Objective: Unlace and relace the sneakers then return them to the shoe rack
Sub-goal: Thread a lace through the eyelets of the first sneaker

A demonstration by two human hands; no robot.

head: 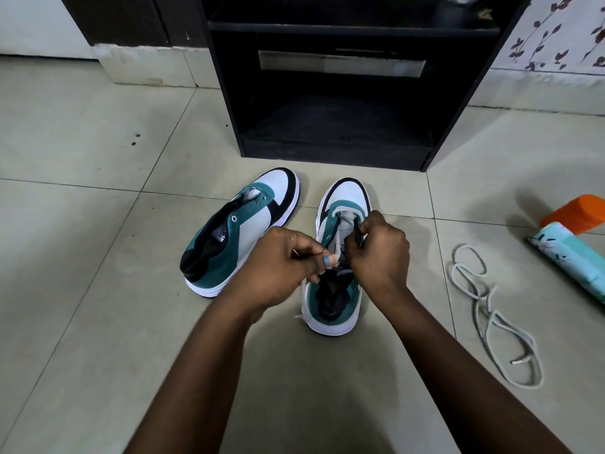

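Sneaker under the fingers (340,204): white toe, teal suede panels, black trim, white sole. Sneaker left of the fingers (242,224): same white/teal/black. Loose lace right of the fingers (491,316): off-white. Shoe rack beyond the fingers (327,93): black. Floor tiles (98,158): pale grey-beige. Far-right bottle (569,257): light teal print, orange cap. Wall (556,34): white, maroon leaf pattern.

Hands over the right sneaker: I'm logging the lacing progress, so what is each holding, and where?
Left hand pinches the lace near its end; right hand pinches it by the eyelets of the sneaker.

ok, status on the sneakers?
Both hands on right sneaker: left hand pinching its lace, right hand gripping one at the eyelets. Left sneaker unlaced. Loose lace on floor, clear.
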